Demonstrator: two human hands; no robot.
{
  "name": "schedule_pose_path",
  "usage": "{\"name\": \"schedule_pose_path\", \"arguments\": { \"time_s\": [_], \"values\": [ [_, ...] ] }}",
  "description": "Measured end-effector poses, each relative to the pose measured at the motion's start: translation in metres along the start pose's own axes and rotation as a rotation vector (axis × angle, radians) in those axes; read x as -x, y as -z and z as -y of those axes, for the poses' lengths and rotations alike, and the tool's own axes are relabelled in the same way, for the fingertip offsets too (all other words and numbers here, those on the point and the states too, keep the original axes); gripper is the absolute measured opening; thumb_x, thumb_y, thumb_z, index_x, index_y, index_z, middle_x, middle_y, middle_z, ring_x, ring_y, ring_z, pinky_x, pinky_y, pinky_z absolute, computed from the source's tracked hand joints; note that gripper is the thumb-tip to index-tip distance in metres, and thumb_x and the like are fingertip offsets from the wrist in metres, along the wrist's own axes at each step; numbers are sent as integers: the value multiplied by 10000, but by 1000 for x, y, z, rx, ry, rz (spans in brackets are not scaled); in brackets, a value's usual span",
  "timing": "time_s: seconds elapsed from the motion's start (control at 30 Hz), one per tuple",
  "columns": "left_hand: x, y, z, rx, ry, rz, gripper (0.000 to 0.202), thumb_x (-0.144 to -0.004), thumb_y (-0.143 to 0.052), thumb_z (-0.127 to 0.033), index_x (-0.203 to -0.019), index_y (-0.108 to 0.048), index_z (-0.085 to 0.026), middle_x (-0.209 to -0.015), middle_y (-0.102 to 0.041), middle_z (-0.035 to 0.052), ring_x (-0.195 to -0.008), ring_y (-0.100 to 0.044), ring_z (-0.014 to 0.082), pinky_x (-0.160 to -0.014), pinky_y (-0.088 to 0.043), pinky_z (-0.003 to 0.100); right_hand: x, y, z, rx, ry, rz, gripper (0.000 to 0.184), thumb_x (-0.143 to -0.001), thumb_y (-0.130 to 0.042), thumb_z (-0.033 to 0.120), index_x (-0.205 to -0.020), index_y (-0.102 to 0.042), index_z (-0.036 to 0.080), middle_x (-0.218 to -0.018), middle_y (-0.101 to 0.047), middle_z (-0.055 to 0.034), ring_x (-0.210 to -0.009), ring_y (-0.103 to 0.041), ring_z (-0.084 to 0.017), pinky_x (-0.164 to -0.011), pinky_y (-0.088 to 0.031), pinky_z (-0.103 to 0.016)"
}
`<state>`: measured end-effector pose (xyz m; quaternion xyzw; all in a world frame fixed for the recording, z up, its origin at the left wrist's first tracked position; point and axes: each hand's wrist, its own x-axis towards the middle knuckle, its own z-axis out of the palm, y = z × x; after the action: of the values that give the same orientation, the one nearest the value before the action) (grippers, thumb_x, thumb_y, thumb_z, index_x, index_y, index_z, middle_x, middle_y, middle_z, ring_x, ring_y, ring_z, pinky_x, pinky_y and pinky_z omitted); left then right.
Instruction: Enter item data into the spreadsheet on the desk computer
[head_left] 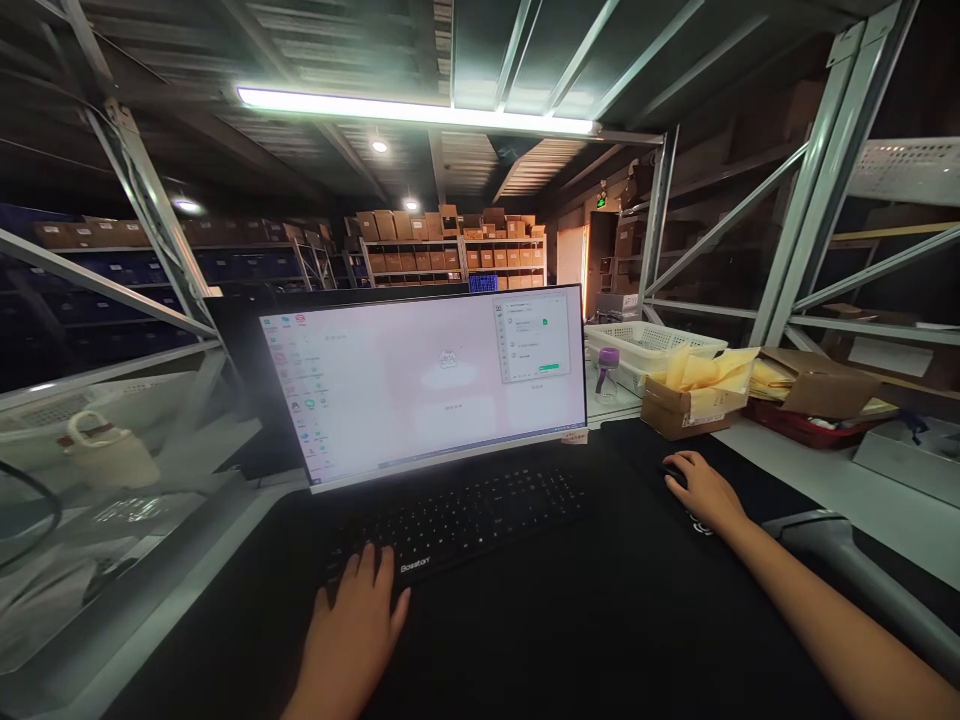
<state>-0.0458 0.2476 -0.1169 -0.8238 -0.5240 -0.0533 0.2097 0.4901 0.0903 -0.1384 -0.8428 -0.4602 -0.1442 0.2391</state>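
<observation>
My left hand point(356, 615) lies with its fingers spread over the lower left keys of a black keyboard point(480, 512). Over on the right, my right hand point(706, 490) curls around a dark computer mouse point(669, 472), mostly covered by the fingers. Behind the keyboard stands a lit monitor point(405, 390), showing a pale desktop with icons at the left and a small chat window point(536, 340) at the upper right. Keyboard and mouse rest on a black desk mat point(495, 640). Beside my right forearm lies a grey handheld device point(832, 550), perhaps a scanner, partly hidden.
Right of the monitor stand a purple-capped bottle point(608, 375), a white basket point(675, 340) and a cardboard box point(679, 408) with yellow envelopes. A cream bag point(112, 455) is at the left. Metal rack posts point(814, 190) frame the desk; shelves of boxes point(420, 262) stand behind.
</observation>
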Motion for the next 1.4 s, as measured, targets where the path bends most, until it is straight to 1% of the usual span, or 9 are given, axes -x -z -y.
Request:
{"name": "schedule_pose_path", "arguments": {
  "time_s": [0.2,0.4,0.57,0.73,0.9,1.1,1.2,1.33,1.4],
  "values": [
    [-1,-5,1,-22,-13,-8,559,-951,-287,-286,-1431,-491,-83,-1507,-444,221,-1372,-437,368,-1031,-417,590,0,0,-2,0,-23,23,399,-886,-448,390,-1219,-613,245,-1313,-514,-68,-1111,-576,-208,-961,-475,-344],
    [-1,-3,1,30,-12,-16,569,-934,-308,-301,-1424,-500,-83,-1502,-450,223,-1378,-426,380,-1030,-413,602,1,-2,-5,31,-34,4,397,-897,-434,416,-1213,-620,264,-1309,-520,-58,-1054,-600,-202,-889,-496,-335],
    [0,1,0,-32,-12,23,563,-948,-290,-294,-1435,-488,-94,-1517,-434,210,-1384,-423,362,-1038,-411,586,-1,-8,-10,1,-20,-24,375,-890,-449,392,-1189,-634,260,-1286,-538,-64,-1087,-592,-209,-935,-485,-347],
    [-1,-4,1,-52,-23,-5,550,-955,-304,-294,-1432,-494,-96,-1511,-442,215,-1376,-432,363,-1032,-416,577,-4,-14,-15,-6,13,-43,361,-886,-458,374,-1169,-643,249,-1273,-531,-66,-1103,-587,-203,-977,-470,-341],
    [-2,-8,1,-31,-22,-26,544,-956,-309,-287,-1426,-499,-89,-1504,-452,217,-1376,-429,370,-1017,-426,574,-3,-9,-12,25,-4,-27,365,-895,-454,375,-1183,-644,255,-1302,-507,-62,-1127,-579,-201,-981,-466,-329],
    [-2,-10,3,-47,-25,-19,556,-965,-280,-292,-1437,-483,-82,-1512,-439,218,-1384,-417,369,-1020,-421,572,-1,0,-3,43,-36,15,365,-895,-464,370,-1193,-644,260,-1316,-505,-57,-1084,-586,-201,-933,-484,-326],
    [-1,-11,3,-51,-30,-21,564,-965,-273,-300,-1443,-473,-79,-1516,-432,221,-1382,-417,367,-1024,-417,575,-1,0,-4,34,-29,-5,358,-893,-466,371,-1179,-650,258,-1299,-518,-56,-1070,-593,-196,-931,-481,-318],
    [-2,-13,3,-34,-22,-16,562,-958,-292,-303,-1442,-475,-85,-1516,-434,218,-1384,-412,371,-1023,-418,583,-2,-2,-6,30,-28,7,355,-895,-468,388,-1178,-648,272,-1306,-518,-50,-1053,-599,-194,-905,-486,-318],
    [-2,-14,3,-39,-19,-15,562,-959,-292,-306,-1446,-472,-92,-1520,-431,214,-1389,-408,368,-1029,-412,585,-2,-2,-7,28,-28,10,356,-895,-469,379,-1181,-647,264,-1304,-517,-57,-1079,-590,-197,-928,-478,-322]
  ]
}}
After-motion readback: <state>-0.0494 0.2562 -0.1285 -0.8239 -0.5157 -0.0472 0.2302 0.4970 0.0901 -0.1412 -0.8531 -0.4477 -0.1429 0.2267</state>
